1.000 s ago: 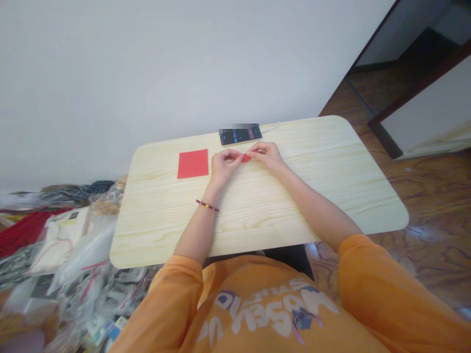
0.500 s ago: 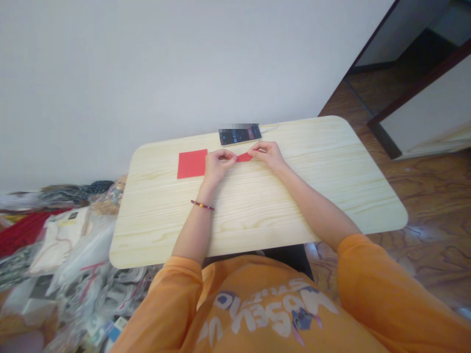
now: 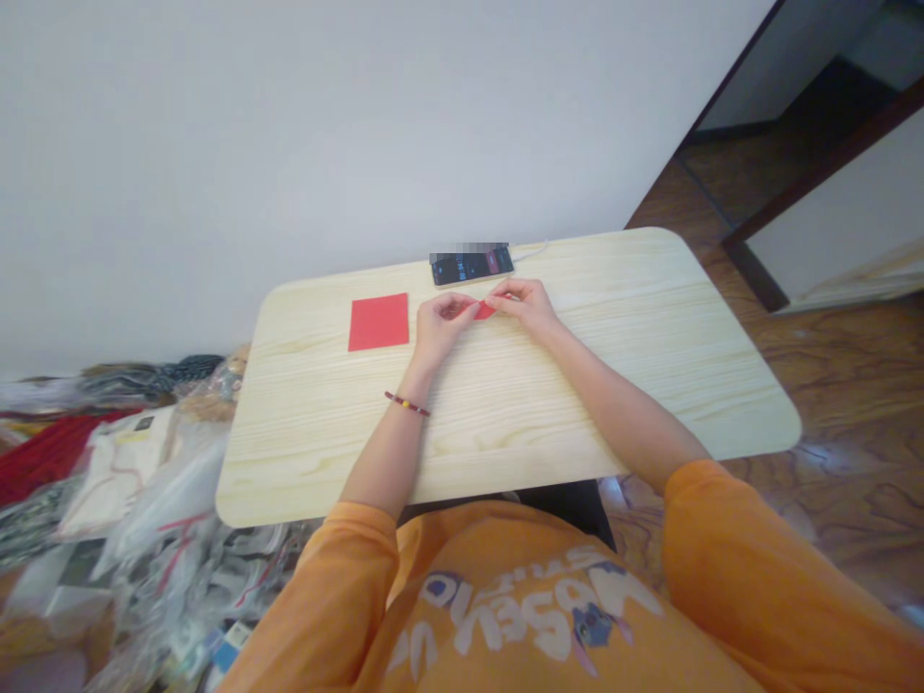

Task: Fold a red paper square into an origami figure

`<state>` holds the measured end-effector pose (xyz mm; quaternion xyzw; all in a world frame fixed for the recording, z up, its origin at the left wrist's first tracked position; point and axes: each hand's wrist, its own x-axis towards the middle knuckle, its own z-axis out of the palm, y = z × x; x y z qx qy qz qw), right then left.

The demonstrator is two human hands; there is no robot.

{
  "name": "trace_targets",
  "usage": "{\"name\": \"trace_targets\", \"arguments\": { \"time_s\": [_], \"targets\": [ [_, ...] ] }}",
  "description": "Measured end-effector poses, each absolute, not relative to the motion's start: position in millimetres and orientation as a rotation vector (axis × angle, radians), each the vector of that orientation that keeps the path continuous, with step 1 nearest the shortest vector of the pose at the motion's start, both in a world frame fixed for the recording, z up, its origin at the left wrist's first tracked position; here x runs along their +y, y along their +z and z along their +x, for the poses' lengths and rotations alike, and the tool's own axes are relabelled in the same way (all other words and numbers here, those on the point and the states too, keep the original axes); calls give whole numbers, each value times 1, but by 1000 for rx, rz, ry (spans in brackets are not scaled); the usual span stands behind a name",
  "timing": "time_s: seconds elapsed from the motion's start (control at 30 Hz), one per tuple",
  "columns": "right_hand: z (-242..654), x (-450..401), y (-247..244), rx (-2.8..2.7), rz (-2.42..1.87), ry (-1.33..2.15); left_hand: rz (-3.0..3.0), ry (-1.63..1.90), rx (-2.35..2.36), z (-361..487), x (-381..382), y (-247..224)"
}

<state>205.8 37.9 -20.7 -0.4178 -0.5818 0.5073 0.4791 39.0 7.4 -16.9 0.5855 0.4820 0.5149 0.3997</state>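
Now L hand (image 3: 442,322) & R hand (image 3: 526,306) grips clamped on 1 red paper piece (image 3: 486,311), 1 red sheet (image 3: 379,321) beside.

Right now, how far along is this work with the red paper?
A small piece of red paper already looks folded. It is in hand, pinched between the left hand and the right hand. What seems left is the flat red sheet, still unfolded on the table.
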Motion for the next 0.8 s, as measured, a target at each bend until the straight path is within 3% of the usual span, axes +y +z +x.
{"name": "trace_targets", "arguments": {
  "time_s": [0.8],
  "targets": [
    [206, 37, -15, -1397, -1059, 1284, 1484, 1222, 1273, 24, 13, -19]
  ]
}}
